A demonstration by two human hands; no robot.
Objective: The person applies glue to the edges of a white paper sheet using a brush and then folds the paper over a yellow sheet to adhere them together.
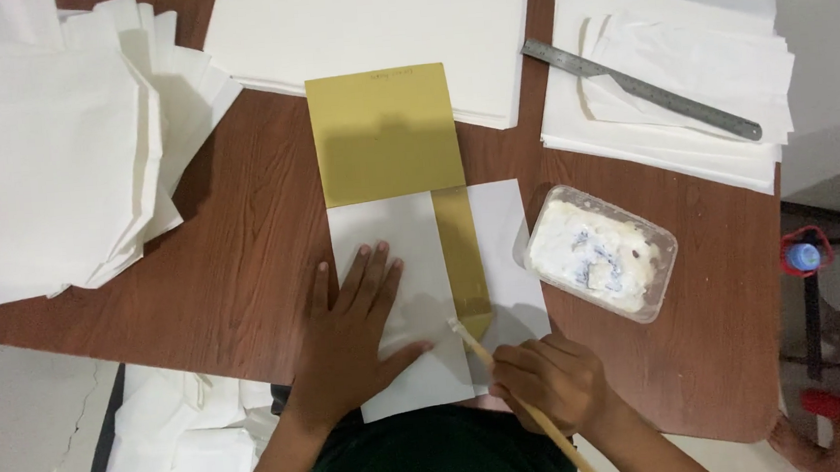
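The left hand lies flat with fingers spread on the folded white paper, near the front edge of the brown bench. The right hand pinches a thin wooden stick; its tip touches the gold card strip. A plastic tub of white paste sits just beside. Paper stacks crowd the back. A metal ruler lies on one pile. The stick's far end is cut off
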